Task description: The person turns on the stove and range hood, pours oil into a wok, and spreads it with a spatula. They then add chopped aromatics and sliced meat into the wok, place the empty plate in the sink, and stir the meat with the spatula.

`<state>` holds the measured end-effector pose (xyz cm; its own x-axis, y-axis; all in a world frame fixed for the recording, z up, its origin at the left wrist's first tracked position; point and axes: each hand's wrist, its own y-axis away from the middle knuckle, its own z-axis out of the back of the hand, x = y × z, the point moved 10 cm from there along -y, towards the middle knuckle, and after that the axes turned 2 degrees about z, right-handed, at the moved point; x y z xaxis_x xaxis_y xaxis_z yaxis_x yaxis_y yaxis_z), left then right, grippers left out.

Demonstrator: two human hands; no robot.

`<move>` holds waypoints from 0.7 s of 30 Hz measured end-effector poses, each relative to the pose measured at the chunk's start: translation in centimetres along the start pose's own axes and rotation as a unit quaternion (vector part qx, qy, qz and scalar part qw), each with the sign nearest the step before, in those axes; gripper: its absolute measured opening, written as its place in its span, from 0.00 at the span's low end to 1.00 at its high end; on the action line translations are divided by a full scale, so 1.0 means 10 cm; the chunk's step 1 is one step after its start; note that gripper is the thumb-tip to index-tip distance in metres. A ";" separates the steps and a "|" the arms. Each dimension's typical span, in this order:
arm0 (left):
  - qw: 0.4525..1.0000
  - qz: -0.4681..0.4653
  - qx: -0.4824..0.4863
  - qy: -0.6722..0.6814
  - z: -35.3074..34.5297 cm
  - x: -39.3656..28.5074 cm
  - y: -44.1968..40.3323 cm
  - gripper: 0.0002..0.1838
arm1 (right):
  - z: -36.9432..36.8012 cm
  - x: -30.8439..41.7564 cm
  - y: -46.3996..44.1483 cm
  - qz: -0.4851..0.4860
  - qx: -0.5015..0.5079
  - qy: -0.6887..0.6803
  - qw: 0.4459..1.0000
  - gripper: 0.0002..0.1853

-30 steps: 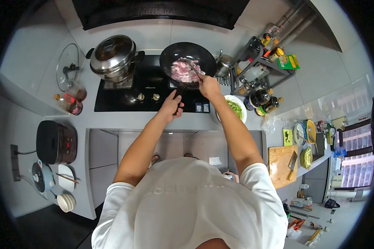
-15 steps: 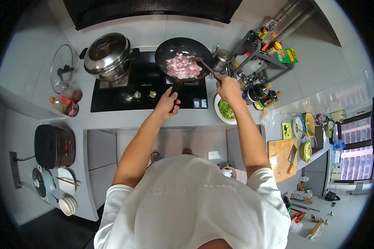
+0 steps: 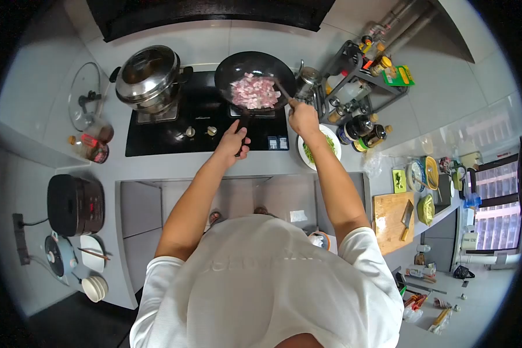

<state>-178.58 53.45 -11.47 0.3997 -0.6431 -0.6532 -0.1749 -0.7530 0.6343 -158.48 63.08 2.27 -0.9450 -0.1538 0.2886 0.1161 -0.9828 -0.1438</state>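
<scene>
Pale pink meat pieces [image 3: 254,91] lie heaped in a black wok [image 3: 246,62] on the right burner. My left hand [image 3: 233,141] is closed round the wok's dark handle, close to the front of the stove. In my right hand [image 3: 303,118] is the handle of a spatula [image 3: 283,90], which slants into the wok at the right side of the meat. The spatula's blade is blurred and partly lost among the pieces. Below my right wrist, a white plate [image 3: 303,152] of green shredded vegetable is partly covered by my forearm.
A lidded steel steamer pot [image 3: 148,78] stands on the left burner of the black stove [image 3: 156,136]. Right of the wok are a condiment rack [image 3: 383,90] and dark sauce bottles [image 3: 362,129]. A cleaver [image 3: 408,214] rests on a wooden cutting board [image 3: 387,223] at the right counter.
My right hand and the spatula have moved left, nearer the wok, and my forearm now covers more of the vegetable plate. The left hand keeps its hold on the wok handle.
</scene>
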 end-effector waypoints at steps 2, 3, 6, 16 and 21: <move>1.000 -0.003 0.006 -0.001 0.00 -0.01 0.00 0.34 | 0.04 0.09 0.03 0.014 0.025 -0.033 0.999 0.20; 1.000 -0.003 0.010 -0.001 -0.01 0.00 0.00 0.34 | 0.17 0.15 0.08 0.016 0.026 -0.028 0.999 0.20; 1.000 -0.002 -0.003 -0.004 -0.02 -0.03 0.06 0.34 | 0.23 0.10 0.07 0.013 0.029 0.000 1.000 0.21; 1.000 0.005 -0.002 0.004 -0.01 0.03 0.02 0.35 | 0.06 0.36 0.08 0.093 0.035 0.051 0.994 0.21; 1.000 -0.001 -0.005 -0.005 -0.02 -0.02 0.03 0.35 | 0.08 0.43 -0.09 0.071 -0.021 0.040 0.996 0.18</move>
<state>-178.54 53.41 -11.09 0.3906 -0.6425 -0.6592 -0.1653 -0.7534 0.6364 -162.45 63.25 4.40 -0.9416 -0.2806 0.1861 0.2389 -0.9463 -0.2178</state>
